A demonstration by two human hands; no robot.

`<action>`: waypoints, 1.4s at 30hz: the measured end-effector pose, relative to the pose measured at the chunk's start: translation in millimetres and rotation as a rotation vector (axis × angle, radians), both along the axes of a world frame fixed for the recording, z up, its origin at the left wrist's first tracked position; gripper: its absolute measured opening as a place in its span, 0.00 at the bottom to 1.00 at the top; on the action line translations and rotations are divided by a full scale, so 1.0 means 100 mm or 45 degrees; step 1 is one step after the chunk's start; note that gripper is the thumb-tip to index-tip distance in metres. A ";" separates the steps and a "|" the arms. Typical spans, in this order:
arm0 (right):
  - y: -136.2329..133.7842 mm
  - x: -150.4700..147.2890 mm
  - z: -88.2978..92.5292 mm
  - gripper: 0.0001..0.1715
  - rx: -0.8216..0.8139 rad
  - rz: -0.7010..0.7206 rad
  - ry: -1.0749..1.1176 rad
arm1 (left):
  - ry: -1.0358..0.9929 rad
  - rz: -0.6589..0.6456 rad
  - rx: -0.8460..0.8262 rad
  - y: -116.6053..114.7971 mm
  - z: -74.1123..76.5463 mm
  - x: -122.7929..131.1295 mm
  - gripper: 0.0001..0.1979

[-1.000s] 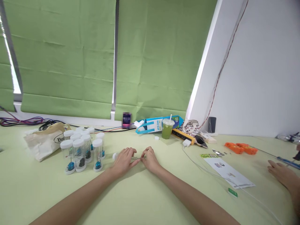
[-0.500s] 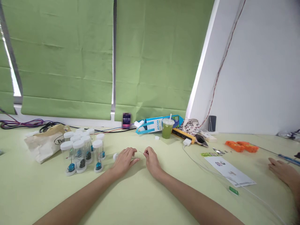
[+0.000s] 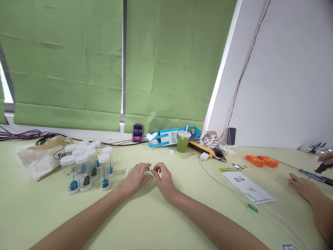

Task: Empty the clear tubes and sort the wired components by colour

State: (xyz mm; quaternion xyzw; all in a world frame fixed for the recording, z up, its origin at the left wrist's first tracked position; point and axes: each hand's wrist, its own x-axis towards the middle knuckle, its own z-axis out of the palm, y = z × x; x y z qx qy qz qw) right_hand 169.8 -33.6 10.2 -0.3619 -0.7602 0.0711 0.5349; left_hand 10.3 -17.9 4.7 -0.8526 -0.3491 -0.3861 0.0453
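Observation:
My left hand (image 3: pixel 137 177) is wrapped round a clear tube that lies on its side near the table top. Its white cap (image 3: pixel 128 171) shows past the wrist side of the hand, and the rest is mostly covered. Just right of it, my right hand (image 3: pixel 163 177) pinches a thin stick (image 3: pixel 148 170) at the tube's open end; whether the tip is inside I cannot tell. To the left stand several clear tubes (image 3: pixel 104 172) with white caps, holding blue or dark pieces. A loose white cap (image 3: pixel 171 151) lies beyond my hands.
A cloth bag (image 3: pixel 41 159) sits behind the tubes. Farther back are a drink cup (image 3: pixel 183 143), a blue-white bag (image 3: pixel 166 138) and a yellow power strip (image 3: pixel 199 148). At right lie a paper sheet (image 3: pixel 247 187), orange parts (image 3: pixel 261 161) and another person's hand (image 3: pixel 303 185).
My right hand has moved left, bringing the thin stick up to the tube in my left hand. At the far right, a second hand of the other person has come in with a dark tool.

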 end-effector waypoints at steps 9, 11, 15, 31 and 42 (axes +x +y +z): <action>0.00 0.01 0.00 0.07 0.046 0.068 -0.049 | 0.054 -0.073 0.045 -0.05 0.05 0.00 0.14; -0.02 0.01 0.01 0.09 0.060 0.088 -0.074 | 0.056 -0.076 0.044 -0.05 0.06 0.01 0.13; -0.04 0.00 0.02 0.12 0.140 0.107 -0.141 | 0.031 -0.049 0.074 -0.04 0.04 0.02 0.14; -0.04 0.01 0.02 0.19 0.217 0.120 -0.209 | 0.008 -0.030 0.061 -0.01 0.04 -0.01 0.13; 0.04 0.13 0.13 0.13 0.142 -0.215 -0.109 | -0.181 -0.056 0.163 -0.01 0.08 -0.03 0.07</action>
